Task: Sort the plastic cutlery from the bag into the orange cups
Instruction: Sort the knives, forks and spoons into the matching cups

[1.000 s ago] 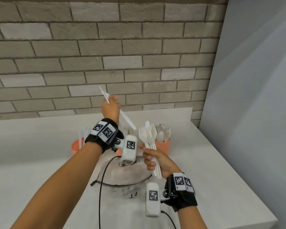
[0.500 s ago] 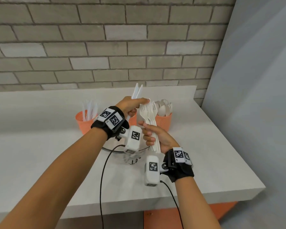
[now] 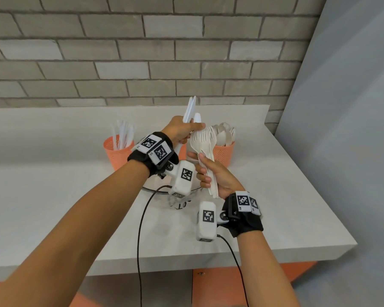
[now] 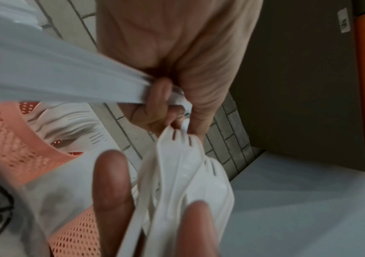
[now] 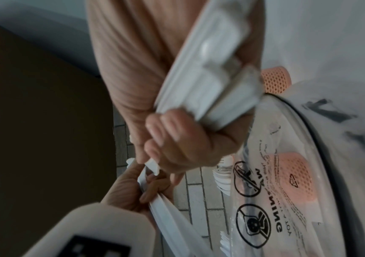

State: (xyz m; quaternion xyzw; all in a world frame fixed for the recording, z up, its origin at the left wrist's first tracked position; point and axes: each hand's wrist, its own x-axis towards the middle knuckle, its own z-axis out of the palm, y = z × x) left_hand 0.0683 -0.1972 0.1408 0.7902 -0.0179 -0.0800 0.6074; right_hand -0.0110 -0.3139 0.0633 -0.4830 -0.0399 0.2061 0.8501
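My left hand (image 3: 184,129) grips a few white knives (image 3: 191,108) that point up, and its fingertips reach over the heads of the forks. My right hand (image 3: 210,172) holds a bundle of white forks (image 3: 203,140) upright by the handles. In the left wrist view the knives (image 4: 45,73) run left from the curled fingers (image 4: 157,102), with the fork heads (image 4: 188,173) just below. Three orange mesh cups stand behind: the left cup (image 3: 118,152) has knives, the right cup (image 3: 224,152) has spoons, and the middle cup (image 4: 7,147), with forks in it, is hidden by my hands in the head view.
The clear plastic bag (image 5: 287,173), printed with black warning signs, lies on the grey counter (image 3: 53,207) below my hands. A brick wall runs behind the cups and a grey panel stands to the right. The counter's front edge is near my elbows.
My left hand came down from a raised position with one knife to the fork heads, and now holds more than one knife. The right hand keeps its hold on the forks.
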